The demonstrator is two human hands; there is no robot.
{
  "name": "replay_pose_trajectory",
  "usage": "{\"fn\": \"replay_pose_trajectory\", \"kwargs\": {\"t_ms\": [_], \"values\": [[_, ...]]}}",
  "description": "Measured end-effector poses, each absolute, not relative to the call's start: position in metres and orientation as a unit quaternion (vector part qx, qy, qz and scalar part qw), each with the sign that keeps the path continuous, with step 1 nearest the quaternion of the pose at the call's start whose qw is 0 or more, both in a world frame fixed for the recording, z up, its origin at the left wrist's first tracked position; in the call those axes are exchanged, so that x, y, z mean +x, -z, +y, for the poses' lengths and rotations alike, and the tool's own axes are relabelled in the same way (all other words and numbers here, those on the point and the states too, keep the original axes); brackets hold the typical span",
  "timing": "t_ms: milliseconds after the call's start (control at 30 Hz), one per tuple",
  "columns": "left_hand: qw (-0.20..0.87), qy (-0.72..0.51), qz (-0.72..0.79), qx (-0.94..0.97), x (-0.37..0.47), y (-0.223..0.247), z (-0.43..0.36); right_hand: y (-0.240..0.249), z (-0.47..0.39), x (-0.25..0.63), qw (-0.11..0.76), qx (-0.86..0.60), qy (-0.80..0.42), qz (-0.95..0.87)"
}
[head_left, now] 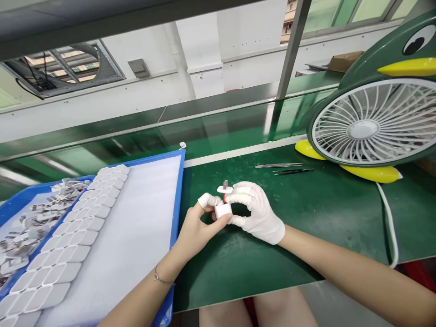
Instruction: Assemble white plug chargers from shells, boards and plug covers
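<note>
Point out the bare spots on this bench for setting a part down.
Free: white liner right of the shell rows; green mat between gloved right hand and fan. Crowded: left bin of metal parts; tweezers behind.

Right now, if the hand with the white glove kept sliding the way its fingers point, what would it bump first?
The gloved right hand points left, so it would first meet the left hand sharing the white plug piece. Beyond that, probably the blue tray, though depth is hard to judge.
</note>
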State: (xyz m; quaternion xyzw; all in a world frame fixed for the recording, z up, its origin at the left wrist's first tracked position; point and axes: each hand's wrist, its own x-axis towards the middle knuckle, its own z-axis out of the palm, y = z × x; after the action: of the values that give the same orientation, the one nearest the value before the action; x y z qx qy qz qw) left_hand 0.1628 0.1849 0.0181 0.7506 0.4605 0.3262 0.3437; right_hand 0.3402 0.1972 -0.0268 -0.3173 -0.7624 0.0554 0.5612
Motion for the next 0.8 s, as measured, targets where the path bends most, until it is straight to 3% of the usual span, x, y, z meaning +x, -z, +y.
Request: {"fn": "replay_pose_trajectory", "kwargs": {"t_ms": [200, 367, 600, 700, 800], "values": [[0.307, -0.305, 0.443, 0.785, 0.162, -0.017, 0.184, 0.03, 0.196, 0.341, 0.523, -0.35, -0.017, -0.777], [0.225, -0.364, 0.472, 0.771, 0.163, -0.012, 0.18, 0.027, 0.197, 0.34, 0.562, -0.32, 0.03, -0.762], [0.195, -0.366, 0.336, 0.845, 0.159, -0.01, 0.179, 0.017, 0.192, 0.34, 0.585, -0.26, 0.027, -0.767], [0.16, -0.399, 0.29, 0.855, 0.16, -0.013, 0.179, 0.008, 0.189, 0.339, 0.565, -0.285, -0.048, -0.773], [0.134, -0.424, 0.246, 0.861, 0.162, -0.015, 0.179, 0.001, 0.186, 0.338, 0.556, -0.317, -0.215, -0.738]]}}
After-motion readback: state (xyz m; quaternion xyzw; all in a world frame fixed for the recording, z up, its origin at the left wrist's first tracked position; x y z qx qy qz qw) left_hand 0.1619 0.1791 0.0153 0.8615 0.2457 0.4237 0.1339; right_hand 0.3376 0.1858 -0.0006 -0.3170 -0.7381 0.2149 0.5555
